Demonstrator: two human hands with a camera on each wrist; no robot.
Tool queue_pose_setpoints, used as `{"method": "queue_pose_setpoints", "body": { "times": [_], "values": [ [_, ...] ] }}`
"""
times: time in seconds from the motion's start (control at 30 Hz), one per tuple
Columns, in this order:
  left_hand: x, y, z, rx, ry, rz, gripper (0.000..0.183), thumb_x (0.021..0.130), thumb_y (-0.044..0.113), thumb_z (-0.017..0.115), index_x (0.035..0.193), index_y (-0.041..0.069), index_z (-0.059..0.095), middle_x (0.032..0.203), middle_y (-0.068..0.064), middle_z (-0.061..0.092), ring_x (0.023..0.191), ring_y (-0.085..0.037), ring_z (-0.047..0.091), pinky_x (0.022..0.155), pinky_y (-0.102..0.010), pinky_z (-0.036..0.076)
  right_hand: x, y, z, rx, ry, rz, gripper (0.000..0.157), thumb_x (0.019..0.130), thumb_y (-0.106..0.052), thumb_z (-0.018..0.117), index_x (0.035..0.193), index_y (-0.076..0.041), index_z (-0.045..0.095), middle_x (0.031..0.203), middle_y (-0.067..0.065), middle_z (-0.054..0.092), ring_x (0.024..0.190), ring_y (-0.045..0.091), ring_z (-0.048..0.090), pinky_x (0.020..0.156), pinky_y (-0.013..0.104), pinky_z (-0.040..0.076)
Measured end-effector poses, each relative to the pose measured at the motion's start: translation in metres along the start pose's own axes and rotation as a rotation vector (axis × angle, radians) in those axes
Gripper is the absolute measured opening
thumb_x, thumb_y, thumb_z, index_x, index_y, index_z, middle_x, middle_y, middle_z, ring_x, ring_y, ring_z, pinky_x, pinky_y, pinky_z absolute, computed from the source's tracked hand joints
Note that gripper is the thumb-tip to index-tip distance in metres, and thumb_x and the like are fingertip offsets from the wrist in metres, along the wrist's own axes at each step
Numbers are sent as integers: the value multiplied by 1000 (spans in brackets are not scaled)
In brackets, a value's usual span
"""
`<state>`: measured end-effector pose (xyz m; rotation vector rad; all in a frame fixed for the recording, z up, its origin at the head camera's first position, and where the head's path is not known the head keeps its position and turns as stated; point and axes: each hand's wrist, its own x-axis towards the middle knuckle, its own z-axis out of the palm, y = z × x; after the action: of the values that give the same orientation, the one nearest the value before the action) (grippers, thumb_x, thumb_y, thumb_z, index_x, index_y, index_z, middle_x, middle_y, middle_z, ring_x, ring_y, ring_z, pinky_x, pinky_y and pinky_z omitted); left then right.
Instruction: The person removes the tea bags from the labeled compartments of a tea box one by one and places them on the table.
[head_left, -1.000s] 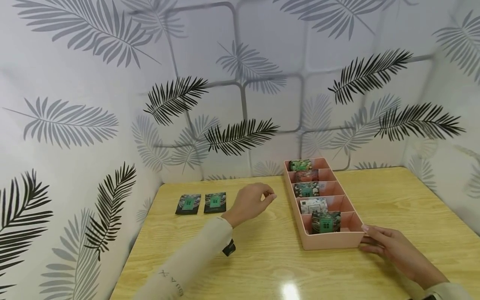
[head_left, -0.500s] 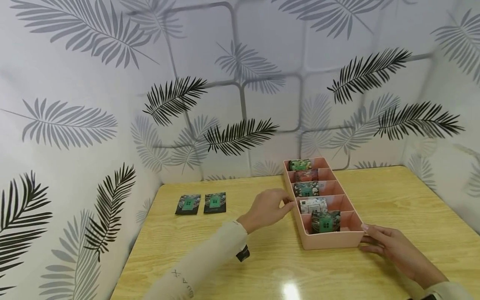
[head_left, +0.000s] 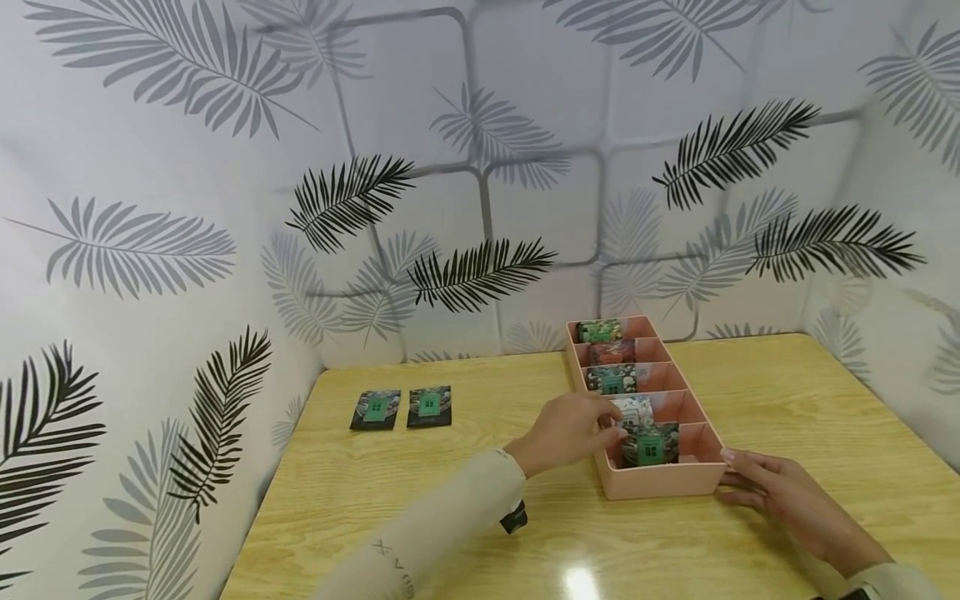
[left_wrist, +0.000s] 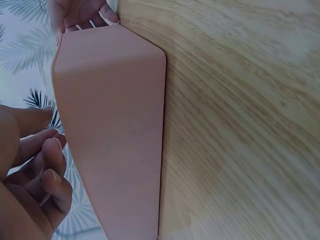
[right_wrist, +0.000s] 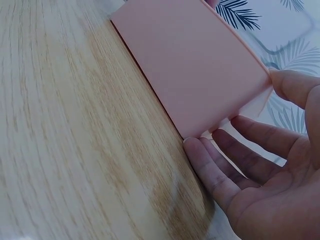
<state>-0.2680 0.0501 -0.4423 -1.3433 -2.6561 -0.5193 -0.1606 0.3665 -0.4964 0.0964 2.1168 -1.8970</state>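
My left hand [head_left: 567, 431] reaches over the left wall of a pink divided organizer box [head_left: 663, 482]. Thumb and forefinger stand apart, their tips right at the left edge of a dark sachet with a green label [head_left: 649, 444] in the nearest compartment. Seen from the left wrist, the left hand's [left_wrist: 35, 170] other fingers curl loosely beside the box's rim, and the tips of thumb and forefinger are partly hidden by it. My right hand [head_left: 787, 504] grips the box's near right corner; in the right wrist view its thumb lies at the rim and its fingers at the lower end wall.
Behind the dark sachet, one compartment each, sit a white sachet [head_left: 636, 408], another dark green-labelled sachet [head_left: 612, 380], a red sachet [head_left: 611, 352] and a green sachet [head_left: 600, 331]. Two dark sachets [head_left: 377, 409] [head_left: 430, 406] lie flat at the table's left. A patterned wall [head_left: 540, 208] borders the table [head_left: 525, 533].
My left hand has moved right from over the table, across the box's left wall, to the front sachet. My right hand and the box have kept their place.
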Motion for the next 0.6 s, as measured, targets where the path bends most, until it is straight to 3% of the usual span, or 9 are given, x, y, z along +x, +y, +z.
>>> {"method": "queue_pose_setpoints", "body": {
  "times": [0.27, 0.6],
  "values": [
    [4, 7, 4, 13, -8, -19, 17, 100, 35, 71, 109, 23, 79, 98, 12, 70, 82, 4, 59, 64, -11, 45, 2, -2, 1, 21, -18, -14, 72, 112, -37, 46, 151, 21, 27, 133, 5, 60, 110, 10, 68, 97, 39, 54],
    [5, 17, 11, -46, -9, -20, 10, 100, 35, 71, 96, 26, 72, 79, 22, 64, 67, 12, 52, 61, -10, 42, 1, -1, -2, 22, -41, -20, 71, 112, -36, 44, 151, 21, 27, 132, 3, 62, 110, 11, 68, 97, 37, 54]
  ]
}}
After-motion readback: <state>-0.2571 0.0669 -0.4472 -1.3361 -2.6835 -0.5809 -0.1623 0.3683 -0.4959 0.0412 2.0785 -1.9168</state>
